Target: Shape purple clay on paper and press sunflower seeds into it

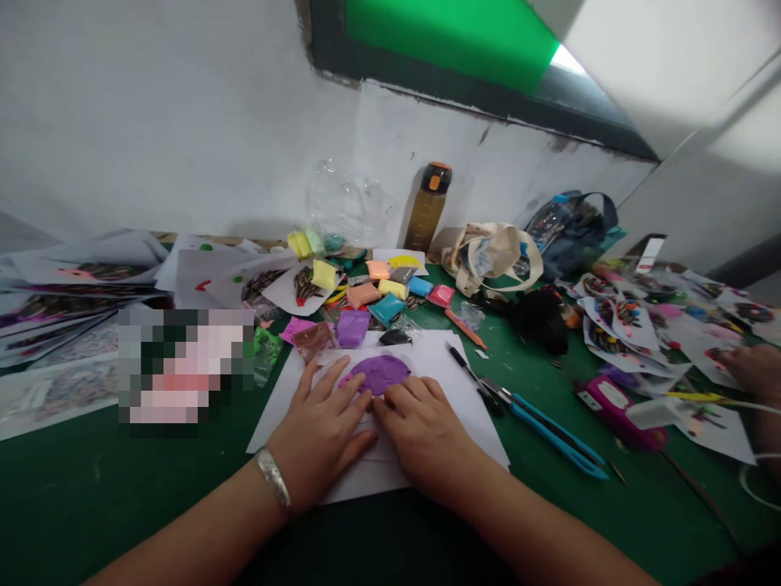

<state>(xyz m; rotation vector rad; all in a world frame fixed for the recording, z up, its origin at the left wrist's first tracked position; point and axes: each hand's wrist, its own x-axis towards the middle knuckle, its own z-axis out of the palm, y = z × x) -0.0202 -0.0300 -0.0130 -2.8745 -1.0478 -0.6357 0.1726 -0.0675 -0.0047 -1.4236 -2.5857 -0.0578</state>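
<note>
Head view: two hands pressed flat on a white paper sheet, landmark for all places below.
Purple clay disc: on the sheet's upper middle, roughly round, no marked long axis.
Left hand: open, palm down on the sheet, fingertips at the disc's near-left edge; silver bracelet at the wrist.
Right hand: open, palm down, fingertips touching the disc's near-right edge.
Key relation: disc directly beyond both sets of fingertips; neither hand clearly nearer.
Clay packets: just beyond the sheet's far edge.
Blue scissors: right of the sheet, beside a black pen.
Bottle: well beyond the sheet, against the wall.
Hidden or unclear: disc's near rim under fingertips; blurred patch left of the sheet; another person's hand cut off at far right.
</note>
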